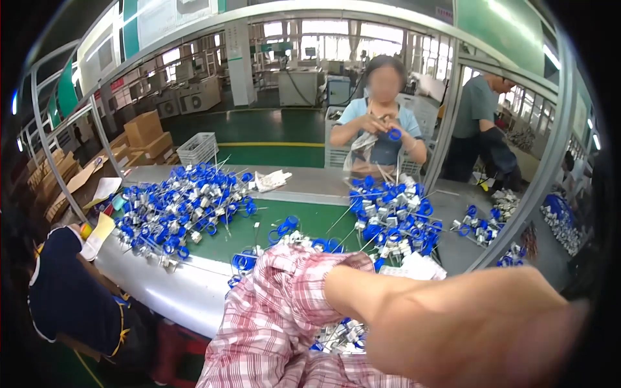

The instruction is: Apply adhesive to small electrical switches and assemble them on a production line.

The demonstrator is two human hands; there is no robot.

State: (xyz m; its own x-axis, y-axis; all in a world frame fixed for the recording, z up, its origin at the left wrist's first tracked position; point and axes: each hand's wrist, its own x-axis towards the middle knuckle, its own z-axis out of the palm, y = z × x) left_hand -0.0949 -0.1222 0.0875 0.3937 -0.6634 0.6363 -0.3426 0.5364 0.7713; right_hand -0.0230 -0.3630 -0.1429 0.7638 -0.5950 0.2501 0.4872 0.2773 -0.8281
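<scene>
L hand (475, 326), 4 o'clock, blurred; opening/hold can't tell. R hand unseen. Blue-white pcs (178, 213) on desk (294, 211), 9 & 3 o'clock.

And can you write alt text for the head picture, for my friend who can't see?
A big hand from a plaid sleeve fills the lower right, too blurred to tell if it holds anything. Behind it, heaps of blue and white parts lie on a bench. On the far side, a person handles a blue loop.
</scene>
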